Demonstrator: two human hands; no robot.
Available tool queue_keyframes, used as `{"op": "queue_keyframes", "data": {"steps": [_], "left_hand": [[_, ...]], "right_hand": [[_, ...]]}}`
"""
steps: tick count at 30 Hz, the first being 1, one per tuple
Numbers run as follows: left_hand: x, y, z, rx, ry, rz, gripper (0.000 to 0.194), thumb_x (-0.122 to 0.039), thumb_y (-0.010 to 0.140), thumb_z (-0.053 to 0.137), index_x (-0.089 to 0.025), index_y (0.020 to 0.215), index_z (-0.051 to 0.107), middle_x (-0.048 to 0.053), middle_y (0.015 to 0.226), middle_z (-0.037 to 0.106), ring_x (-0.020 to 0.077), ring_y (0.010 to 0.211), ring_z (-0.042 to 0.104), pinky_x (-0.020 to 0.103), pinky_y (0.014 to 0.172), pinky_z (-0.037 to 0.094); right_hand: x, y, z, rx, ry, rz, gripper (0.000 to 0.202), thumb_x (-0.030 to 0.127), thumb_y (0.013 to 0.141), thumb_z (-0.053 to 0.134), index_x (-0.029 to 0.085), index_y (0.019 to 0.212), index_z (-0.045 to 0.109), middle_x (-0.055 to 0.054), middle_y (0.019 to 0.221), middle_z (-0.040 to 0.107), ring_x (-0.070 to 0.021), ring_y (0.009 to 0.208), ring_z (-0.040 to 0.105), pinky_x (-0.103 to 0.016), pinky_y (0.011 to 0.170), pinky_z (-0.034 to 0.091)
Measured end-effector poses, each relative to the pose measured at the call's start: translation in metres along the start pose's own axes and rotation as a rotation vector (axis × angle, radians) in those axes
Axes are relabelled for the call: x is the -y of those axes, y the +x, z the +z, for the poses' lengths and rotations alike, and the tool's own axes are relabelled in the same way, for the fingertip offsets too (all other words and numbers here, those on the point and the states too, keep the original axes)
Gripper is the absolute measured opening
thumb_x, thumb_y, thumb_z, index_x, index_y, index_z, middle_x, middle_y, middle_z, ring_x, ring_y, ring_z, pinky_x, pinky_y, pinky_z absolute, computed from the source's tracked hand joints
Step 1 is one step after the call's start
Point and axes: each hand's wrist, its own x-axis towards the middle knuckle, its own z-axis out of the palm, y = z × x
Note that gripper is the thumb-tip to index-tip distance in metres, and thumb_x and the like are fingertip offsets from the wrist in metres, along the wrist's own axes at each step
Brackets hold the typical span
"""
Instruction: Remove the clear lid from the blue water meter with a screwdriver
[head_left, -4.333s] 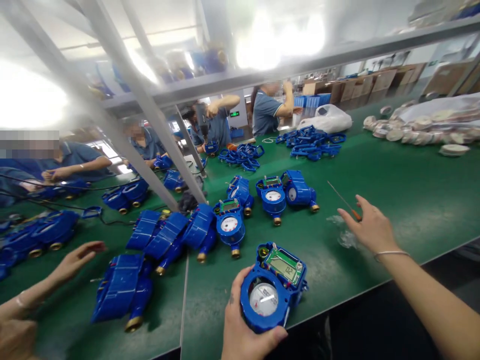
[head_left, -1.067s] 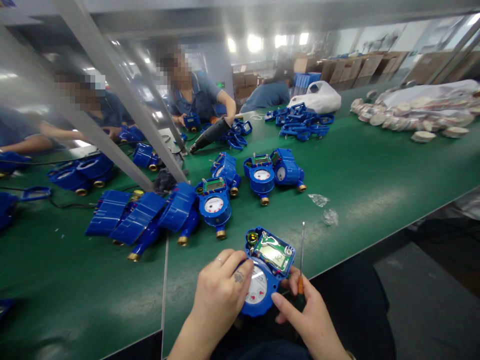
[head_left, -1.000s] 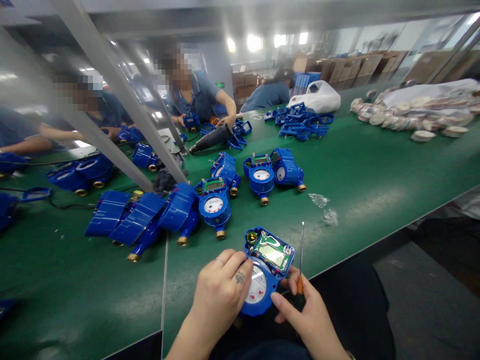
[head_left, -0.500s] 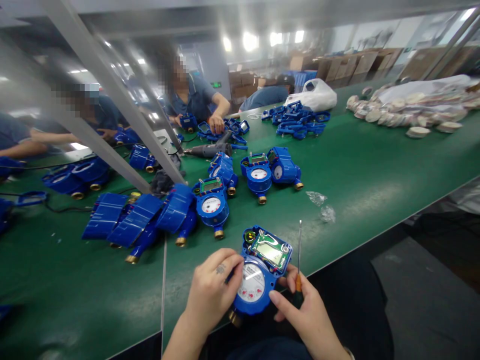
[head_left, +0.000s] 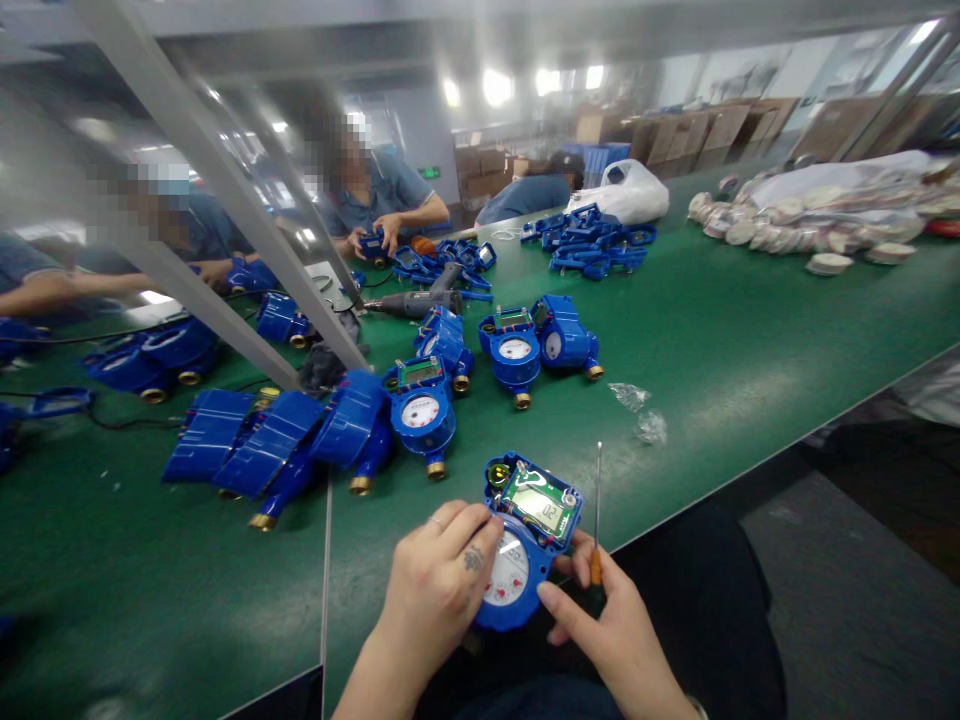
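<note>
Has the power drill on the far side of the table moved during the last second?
Yes. The power drill was held tilted above the table; now it lies flat there, beside the slanted metal post.

A long bench [head_left: 750, 340] with a green mat top runs away from the hands and out to their right, its near edge slanting past a dark grey floor [head_left: 862, 600] on that side. Grey metal frame bars [head_left: 195, 170] rise at a slant from the bench beyond the hands to their left, with a hazy clear panel behind them. Far ahead, bright ceiling lights [head_left: 495, 85] glare through the haze. Brown cardboard boxes [head_left: 675, 135] are stacked along the far wall, up and to the right of the hands. People in blue shirts [head_left: 382, 190] sit on the far side of the bench.
</note>
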Motion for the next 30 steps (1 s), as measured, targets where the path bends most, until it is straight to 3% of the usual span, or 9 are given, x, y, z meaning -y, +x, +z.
{"op": "queue_keyframes", "data": {"steps": [8,16,23,27,30], "left_hand": [[-0.004,0.009,-0.006,0.098,0.162,0.124,0.023,-0.011,0.09,0.04,-0.009,0.088,0.064,0.008,0.078,0.067,0.0231,0.068,0.064,0.033,0.046,0.056],[0.003,0.011,-0.003,0.062,-0.008,0.002,0.014,-0.011,0.088,0.047,-0.016,0.084,0.061,0.004,0.081,0.068,0.0191,0.07,0.064,0.031,0.057,0.054],[0.002,-0.001,0.0,-0.019,-0.121,-0.235,0.008,-0.013,0.085,0.056,-0.019,0.086,0.061,0.002,0.086,0.067,0.0154,0.075,0.064,0.027,0.066,0.054],[-0.001,-0.002,0.002,-0.015,-0.109,-0.223,0.009,-0.021,0.087,0.058,-0.02,0.092,0.065,0.003,0.091,0.066,0.0164,0.079,0.064,0.028,0.067,0.055],[-0.004,0.002,0.003,-0.031,-0.05,-0.156,0.012,-0.017,0.088,0.055,-0.019,0.092,0.066,0.004,0.089,0.066,0.0176,0.077,0.063,0.03,0.065,0.056]], "right_hand": [[0.002,0.0,0.002,-0.013,0.027,-0.015,0.057,0.055,0.059,0.079,0.021,0.07,0.035,-0.012,0.126,0.051,-0.0254,0.089,0.062,-0.024,0.041,0.057],[0.001,0.003,-0.005,0.101,-0.002,0.002,0.053,0.051,0.065,0.078,0.021,0.071,0.034,-0.014,0.131,0.045,-0.0292,0.099,0.058,-0.029,0.046,0.06],[0.005,-0.001,-0.001,0.038,0.06,-0.003,0.055,0.051,0.062,0.079,0.021,0.07,0.034,-0.012,0.126,0.049,-0.0232,0.089,0.059,-0.025,0.043,0.057],[0.005,0.0,-0.001,0.042,0.047,-0.002,0.055,0.052,0.062,0.079,0.021,0.071,0.034,-0.012,0.123,0.05,-0.0229,0.089,0.058,-0.025,0.044,0.058],[0.001,0.004,-0.003,0.075,0.029,0.002,0.057,0.054,0.061,0.079,0.021,0.07,0.033,-0.013,0.123,0.05,-0.0263,0.092,0.058,-0.028,0.044,0.059]]}}
